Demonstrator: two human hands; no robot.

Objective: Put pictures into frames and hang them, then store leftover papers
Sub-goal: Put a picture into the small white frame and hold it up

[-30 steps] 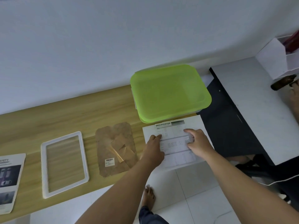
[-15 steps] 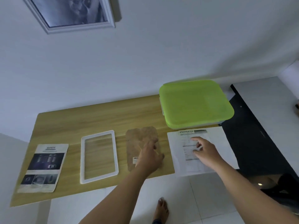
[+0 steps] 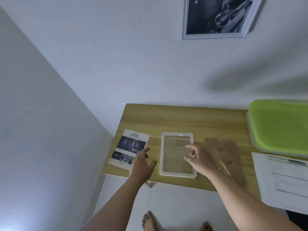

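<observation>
A white picture frame [image 3: 177, 135] lies flat on the wooden table [image 3: 183, 119]. My right hand [image 3: 200, 160] hovers over the frame's right side, fingers spread, holding nothing. My left hand [image 3: 142, 164] is open between the frame and a printed picture sheet headed "SAFETY" [image 3: 128, 147], partly covering the sheet's lower right corner. The brown frame backing [image 3: 228, 152] lies right of the frame, blurred. A white "SPECIFICATION" paper [image 3: 283, 180] overhangs the table's right front edge. A framed picture [image 3: 218, 15] hangs on the wall above.
A storage box with a green lid [image 3: 280, 127] stands at the table's back right. A wall corner runs down on the left. My bare feet [image 3: 150, 220] are on the white tile floor below the table's front edge.
Both hands left the SPECIFICATION paper and moved left; the left passed over the backing to beside the SAFETY sheet, the right now hovers over the frame. The view swung left and up.
</observation>
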